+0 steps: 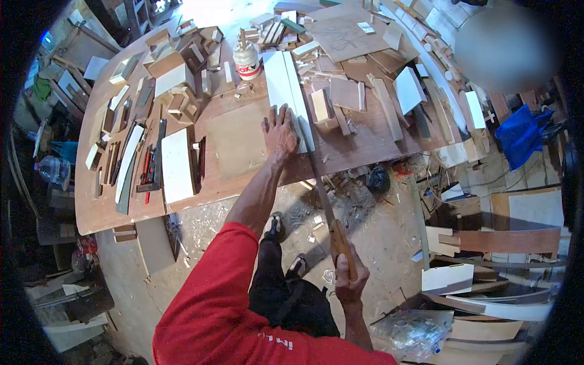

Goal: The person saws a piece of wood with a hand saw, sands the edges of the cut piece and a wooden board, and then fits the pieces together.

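My left hand lies flat with fingers spread on the lower end of a long white board, pressing it against the wooden table. A narrow strip runs along the board's right side, divided from it by a thin line. My right hand is wrapped round the wooden handle of a handsaw. From there the saw's blade slants up to the table edge and meets the board's near end. Whether its teeth sit in the line cannot be made out.
A white glue bottle stands left of the board. Wood offcuts and small wooden frames crowd the table. Red-handled tools lie at left. Stacked boards and a blue bag are at right. Shavings litter the floor.
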